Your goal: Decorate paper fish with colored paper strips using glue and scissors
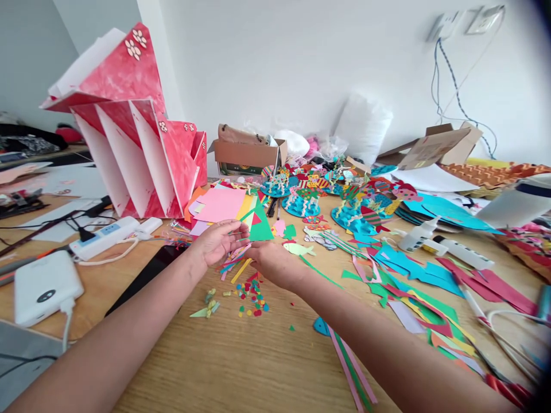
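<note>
My left hand (224,242) is palm up above the table, its fingers loosely bent and apart, with nothing plainly gripped. Close by on the right, my right hand (275,265) is turned back up, fingers closed together; what they pinch, if anything, is hidden. Between and below the hands lie narrow coloured paper strips (241,269). Just in front are small round paper dots (253,298) and several crumpled yellow-green paper bits (210,303). Beyond my left fingers rests a pile of coloured paper sheets (221,203). A pale green paper fish (299,249) lies past my right hand.
Paper fish decorations on blue bases (301,203) stand at the back. Paper scraps (426,304), glue bottles (419,234) and blue sheets (447,213) spread right. A red-and-white rack (142,155), power strip (105,236) and white power bank (47,287) are left.
</note>
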Action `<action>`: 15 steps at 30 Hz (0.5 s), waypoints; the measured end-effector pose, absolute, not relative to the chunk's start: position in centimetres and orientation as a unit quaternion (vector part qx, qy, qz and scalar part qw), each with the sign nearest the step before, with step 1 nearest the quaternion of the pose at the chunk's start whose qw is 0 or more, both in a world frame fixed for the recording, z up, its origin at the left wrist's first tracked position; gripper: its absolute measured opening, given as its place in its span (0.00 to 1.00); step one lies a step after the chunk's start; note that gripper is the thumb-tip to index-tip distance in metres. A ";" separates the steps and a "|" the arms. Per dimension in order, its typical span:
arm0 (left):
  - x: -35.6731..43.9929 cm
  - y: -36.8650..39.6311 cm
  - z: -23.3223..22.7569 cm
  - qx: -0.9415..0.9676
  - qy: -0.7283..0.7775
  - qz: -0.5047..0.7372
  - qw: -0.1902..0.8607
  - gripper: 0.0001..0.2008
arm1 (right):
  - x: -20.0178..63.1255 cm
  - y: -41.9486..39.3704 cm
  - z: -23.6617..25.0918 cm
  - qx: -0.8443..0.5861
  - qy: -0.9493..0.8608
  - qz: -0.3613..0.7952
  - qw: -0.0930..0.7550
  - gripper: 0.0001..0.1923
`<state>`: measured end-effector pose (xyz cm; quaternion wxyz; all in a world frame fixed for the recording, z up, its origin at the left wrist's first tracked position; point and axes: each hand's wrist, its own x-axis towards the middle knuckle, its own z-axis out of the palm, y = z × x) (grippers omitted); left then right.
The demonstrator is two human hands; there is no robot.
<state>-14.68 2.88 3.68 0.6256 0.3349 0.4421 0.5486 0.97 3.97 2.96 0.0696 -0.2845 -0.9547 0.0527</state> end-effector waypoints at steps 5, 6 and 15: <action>-15.2 3.1 3.3 0.303 0.447 0.554 0.634 0.04 | -0.2 4.4 2.2 -0.272 -0.962 0.012 0.036 0.10; -15.4 3.1 3.1 0.310 0.453 0.561 0.620 0.03 | -0.4 4.5 2.1 -0.272 -0.962 0.006 0.031 0.11; -15.7 3.0 2.6 0.591 0.598 0.365 0.400 0.11 | -1.9 4.8 1.8 -0.274 -0.962 -0.004 0.003 0.13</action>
